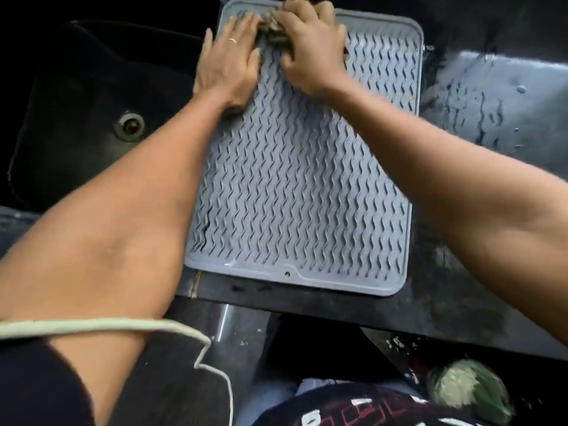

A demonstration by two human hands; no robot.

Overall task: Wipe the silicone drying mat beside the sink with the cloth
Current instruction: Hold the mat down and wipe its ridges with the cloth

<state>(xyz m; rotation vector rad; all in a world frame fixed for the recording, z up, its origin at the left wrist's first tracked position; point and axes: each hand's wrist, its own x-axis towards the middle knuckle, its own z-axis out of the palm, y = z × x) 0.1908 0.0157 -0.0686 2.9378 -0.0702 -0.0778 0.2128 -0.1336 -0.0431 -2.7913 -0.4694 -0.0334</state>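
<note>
Here the dark tabletop [399,305] carries a grey silicone drying mat [295,186] with wavy raised ridges, lying flat just right of the black sink [92,112], whose drain [129,126] shows near its middle. Wet streaks mark the tabletop to the right of the mat. Both bare forearms reach across the mat to its far end. The left hand [229,63] lies flat with fingers spread, pressing on the mat's far left part, a ring [232,40] on one finger. The right hand [310,50] has its grip closed around a dark, bunched cloth [273,30], held against the mat near the far rim, touching the left hand's fingertips. A pale cord [123,325] crosses the left arm.
</note>
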